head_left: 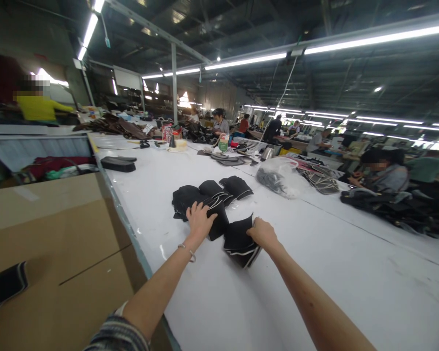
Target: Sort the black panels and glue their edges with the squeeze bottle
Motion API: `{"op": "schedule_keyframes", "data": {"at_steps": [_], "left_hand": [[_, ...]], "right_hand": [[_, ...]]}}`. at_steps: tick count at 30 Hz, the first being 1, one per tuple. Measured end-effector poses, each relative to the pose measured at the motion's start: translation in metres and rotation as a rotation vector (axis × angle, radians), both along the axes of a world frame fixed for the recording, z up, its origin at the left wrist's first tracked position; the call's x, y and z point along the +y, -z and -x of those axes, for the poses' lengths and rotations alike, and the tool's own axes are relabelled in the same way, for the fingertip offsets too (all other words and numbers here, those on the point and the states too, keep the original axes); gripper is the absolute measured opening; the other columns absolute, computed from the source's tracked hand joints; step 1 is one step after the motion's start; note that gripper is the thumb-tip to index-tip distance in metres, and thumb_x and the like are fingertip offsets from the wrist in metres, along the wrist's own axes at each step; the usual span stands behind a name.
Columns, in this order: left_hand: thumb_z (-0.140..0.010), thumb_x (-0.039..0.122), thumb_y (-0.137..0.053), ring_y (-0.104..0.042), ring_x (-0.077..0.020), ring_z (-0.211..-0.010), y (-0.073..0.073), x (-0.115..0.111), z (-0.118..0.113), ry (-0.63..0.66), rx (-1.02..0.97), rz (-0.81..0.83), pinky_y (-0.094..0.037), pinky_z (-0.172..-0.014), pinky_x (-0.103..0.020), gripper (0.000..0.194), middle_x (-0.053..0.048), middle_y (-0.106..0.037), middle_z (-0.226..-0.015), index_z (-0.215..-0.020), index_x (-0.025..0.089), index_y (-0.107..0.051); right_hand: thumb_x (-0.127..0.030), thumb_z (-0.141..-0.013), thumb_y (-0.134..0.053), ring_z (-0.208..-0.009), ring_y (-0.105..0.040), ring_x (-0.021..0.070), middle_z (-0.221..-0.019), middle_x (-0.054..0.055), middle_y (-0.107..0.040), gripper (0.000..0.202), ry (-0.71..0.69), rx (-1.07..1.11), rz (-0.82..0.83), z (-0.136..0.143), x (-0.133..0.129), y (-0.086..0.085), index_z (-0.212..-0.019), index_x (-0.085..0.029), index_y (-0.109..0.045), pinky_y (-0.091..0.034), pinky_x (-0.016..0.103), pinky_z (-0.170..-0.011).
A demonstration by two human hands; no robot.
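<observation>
Several stacks of black fabric pieces with pale edges [185, 196] lie on a white table [314, 273]. Resting on the nearest part of that pile is my left hand [200, 222], its fingers spread over the pieces, a bracelet at the wrist. My right hand [264, 233] pinches the right edge of a separate small stack of black pieces [239, 236], nearer to me. The lower pieces of that stack fan out and look slightly blurred. My right thumb and fingertips are partly hidden at the edge.
A clear plastic bag [280, 178] with dark contents sits beyond my right hand. Dark bundled goods [391, 209] lie at the right. Black stacked pads [119, 163] rest near the table's left edge. Brown cardboard [76, 234] lies lower left. Other people work farther back.
</observation>
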State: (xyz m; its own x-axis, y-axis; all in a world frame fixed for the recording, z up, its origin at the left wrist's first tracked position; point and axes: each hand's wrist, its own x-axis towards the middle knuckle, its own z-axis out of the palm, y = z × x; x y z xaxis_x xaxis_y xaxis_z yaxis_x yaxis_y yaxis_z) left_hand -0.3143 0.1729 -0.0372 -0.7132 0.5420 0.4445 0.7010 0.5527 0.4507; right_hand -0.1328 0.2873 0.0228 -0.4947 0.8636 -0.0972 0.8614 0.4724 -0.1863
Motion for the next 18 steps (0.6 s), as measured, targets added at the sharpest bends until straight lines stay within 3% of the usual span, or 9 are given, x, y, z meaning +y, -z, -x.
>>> {"op": "schedule_keyframes", "data": {"at_steps": [3,5,8,10,14,18], "left_hand": [[-0.080,0.034,-0.069,-0.044,-0.0311,-0.126,-0.002,-0.003,-0.010,0.010,0.046,-0.085,-0.027,-0.110,-0.051,0.022,-0.011,-0.059,-0.125,-0.097,0.021,-0.067],[-0.079,0.024,-0.069,-0.050,-0.0283,-0.118,-0.006,-0.004,-0.022,0.097,0.031,-0.164,-0.036,-0.105,-0.045,0.022,-0.010,-0.058,-0.121,-0.099,0.020,-0.065],[-0.075,0.013,-0.068,-0.058,-0.0227,-0.110,-0.010,-0.001,-0.044,0.254,-0.109,-0.287,-0.046,-0.095,-0.035,0.052,-0.009,-0.058,-0.120,-0.124,0.020,-0.054],[-0.074,0.016,-0.071,-0.062,-0.0241,-0.106,-0.008,0.003,-0.059,0.281,-0.239,-0.269,-0.048,-0.092,-0.036,0.065,-0.009,-0.063,-0.116,-0.134,0.020,-0.046],[-0.082,0.023,-0.065,-0.065,-0.0283,-0.105,0.002,0.009,-0.087,0.327,-0.339,-0.115,-0.048,-0.093,-0.040,0.034,-0.010,-0.071,-0.110,-0.117,0.019,-0.064],[-0.088,0.026,-0.060,-0.065,-0.0252,-0.106,0.009,0.008,-0.115,0.427,-0.300,-0.127,-0.049,-0.094,-0.037,0.034,-0.010,-0.069,-0.117,-0.121,0.019,-0.064]], "right_hand": [[-0.024,-0.078,-0.059,-0.102,-0.062,0.0324,-0.109,0.018,-0.065,0.035,0.000,0.014,0.005,0.000,0.000,0.000,-0.110,-0.012,-0.058,-0.049,0.035,-0.074],[-0.024,-0.077,-0.060,-0.102,-0.062,0.0328,-0.109,0.018,-0.065,0.035,0.009,0.029,0.014,-0.001,0.000,0.001,-0.110,-0.012,-0.059,-0.049,0.035,-0.074],[-0.023,-0.075,-0.061,-0.102,-0.062,0.0339,-0.108,0.019,-0.065,0.035,0.031,0.075,0.037,-0.001,0.001,0.002,-0.109,-0.012,-0.060,-0.048,0.036,-0.075],[-0.021,-0.073,-0.062,-0.103,-0.061,0.0343,-0.108,0.019,-0.065,0.035,0.049,0.128,0.059,-0.002,0.001,0.003,-0.107,-0.012,-0.061,-0.048,0.036,-0.076],[-0.013,-0.065,-0.063,-0.099,-0.062,0.0303,-0.097,0.013,-0.068,0.031,0.083,0.304,0.119,-0.009,0.006,0.006,-0.096,-0.014,-0.065,-0.046,0.034,-0.077],[-0.010,-0.060,-0.063,-0.092,-0.061,0.0234,-0.086,0.004,-0.068,0.032,0.096,0.578,0.193,-0.035,0.012,0.018,-0.090,-0.018,-0.068,-0.045,0.029,-0.079]]}}
